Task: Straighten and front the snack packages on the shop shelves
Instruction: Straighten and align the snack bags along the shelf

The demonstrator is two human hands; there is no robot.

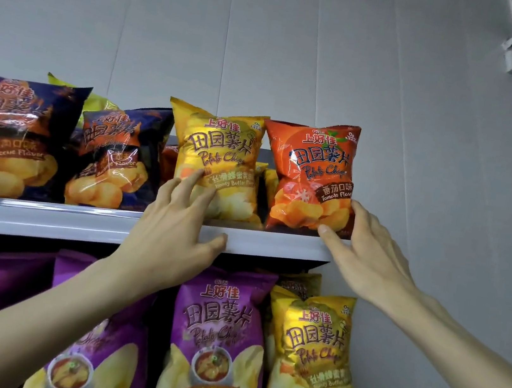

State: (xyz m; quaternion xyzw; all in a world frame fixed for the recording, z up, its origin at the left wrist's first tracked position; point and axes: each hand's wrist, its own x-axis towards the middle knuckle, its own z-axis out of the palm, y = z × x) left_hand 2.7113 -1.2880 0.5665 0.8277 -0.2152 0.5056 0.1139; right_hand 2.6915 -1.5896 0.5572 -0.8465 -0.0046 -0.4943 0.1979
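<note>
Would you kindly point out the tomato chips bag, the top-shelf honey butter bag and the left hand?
tomato chips bag [314,172]: head view, centre of its front.
top-shelf honey butter bag [221,148]: head view, printed upper front.
left hand [169,232]: head view, back of hand.

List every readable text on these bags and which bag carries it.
"上好佳": the bag fronts.
"田园薯片": likewise.
"Potato Chips": red bag.
"番茄口味": red bag.
"Tomato Fla", cut off: red bag.
"Honey Butter": top yellow bag.
"Barbecue Flavor": dark blue bag.
"红烩肉口味": purple bag.
Corner logos: too small.
</note>
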